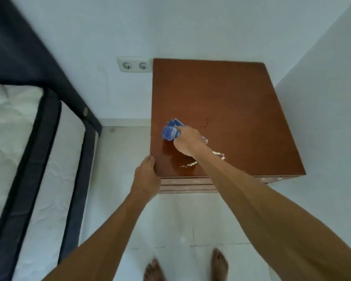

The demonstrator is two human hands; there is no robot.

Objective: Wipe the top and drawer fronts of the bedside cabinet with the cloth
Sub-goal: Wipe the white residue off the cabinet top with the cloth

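I'm mid-wipe on the cabinet top (221, 102): right hand (187, 141) clutching the blue cloth (170, 131), left hand (147, 175) gripping the lower-left corner; next, sweep toward the upper right.

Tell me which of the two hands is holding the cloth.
The right hand: it presses the bunched blue cloth onto the cabinet top. The left hand holds no cloth and only grips the cabinet's front left corner.
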